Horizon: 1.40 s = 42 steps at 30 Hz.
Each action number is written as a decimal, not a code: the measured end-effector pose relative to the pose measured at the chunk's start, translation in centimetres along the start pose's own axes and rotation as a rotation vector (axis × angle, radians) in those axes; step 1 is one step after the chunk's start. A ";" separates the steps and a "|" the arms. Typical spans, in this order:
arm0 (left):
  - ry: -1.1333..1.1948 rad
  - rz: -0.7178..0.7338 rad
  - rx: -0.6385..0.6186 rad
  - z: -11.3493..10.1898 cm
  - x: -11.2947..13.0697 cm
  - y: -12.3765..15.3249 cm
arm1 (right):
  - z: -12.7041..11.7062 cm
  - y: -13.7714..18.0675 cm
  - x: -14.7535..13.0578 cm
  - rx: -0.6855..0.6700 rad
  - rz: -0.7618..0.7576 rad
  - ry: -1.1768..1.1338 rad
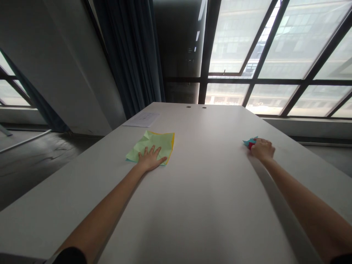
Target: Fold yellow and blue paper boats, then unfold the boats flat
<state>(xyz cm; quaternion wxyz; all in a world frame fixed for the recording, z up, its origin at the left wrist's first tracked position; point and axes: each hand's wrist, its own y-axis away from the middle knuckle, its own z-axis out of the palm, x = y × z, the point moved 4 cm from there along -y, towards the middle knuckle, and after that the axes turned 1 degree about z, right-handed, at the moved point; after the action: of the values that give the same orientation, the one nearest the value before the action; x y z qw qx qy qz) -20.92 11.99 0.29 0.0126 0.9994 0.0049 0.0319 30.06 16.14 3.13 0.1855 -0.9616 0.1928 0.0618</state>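
My left hand lies flat with fingers spread on a stack of paper sheets at the left of the table. The top sheet is light green and creased; yellow and blue-green edges of other sheets peek out beneath it. Over on the right side, my right hand is closed around small folded papers, one blue with pointed corners and one red. Much of the folded paper is hidden behind my fingers, and whether it touches the table I cannot tell.
Both arms reach across a long white table. Toward its far left edge lies a white printed sheet. Two round dark fittings sit near the far end. Beyond are a dark blue curtain and large framed windows.
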 end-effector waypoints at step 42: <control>1.639 0.389 -0.073 1.1 19.2 6.6 | -2.9 17.5 -11.9 -0.375 -0.434 -0.882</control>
<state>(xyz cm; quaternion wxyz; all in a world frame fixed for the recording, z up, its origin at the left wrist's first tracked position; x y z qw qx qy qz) -1.63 5.57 0.63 0.0315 0.6420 -0.1606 0.7490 12.41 4.18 2.27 0.0823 -0.8787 -0.1216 0.4542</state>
